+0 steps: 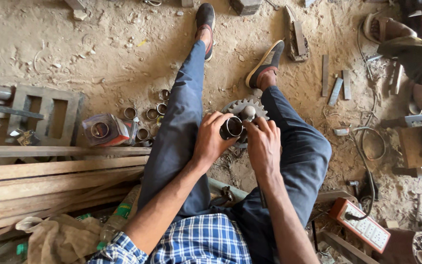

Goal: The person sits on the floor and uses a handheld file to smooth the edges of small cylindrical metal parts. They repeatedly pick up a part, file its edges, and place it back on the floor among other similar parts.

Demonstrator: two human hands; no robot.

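Close against the body, at six o'clock: blue checked shirt (201, 242), both forearms reaching forward between dark-trousered knees.

Just ahead, at frame centre: left hand (214, 139) wrapped around a short dark metal ring (231, 127), fingers curled shut on its outer wall, open bore facing up. Right hand (263, 144) at three o'clock of the ring, fingers bent and pressed to its far side and to the rounded shaft end (247, 113); whether pinching or only steadying, cannot tell. Directly behind, at twelve o'clock, touching the hands: toothed gear wheel (238, 105), upright between the legs, lower half hidden.

Judged step: lining up ring and shaft end, not yet seated. Next move calling for a square bore, a steady gear, and fingertips kept off the teeth.

Farther out, at nine o'clock on the sandy ground: several loose rings (147, 113) beside a red tin (107, 130); stacked timber planks (50, 181) below them. At four o'clock: orange socket strip (362, 226) with a cable plugged in. At one o'clock, well apart: flat metal bars (335, 83). At two o'clock, top corner: another person's sandalled foot (382, 29).
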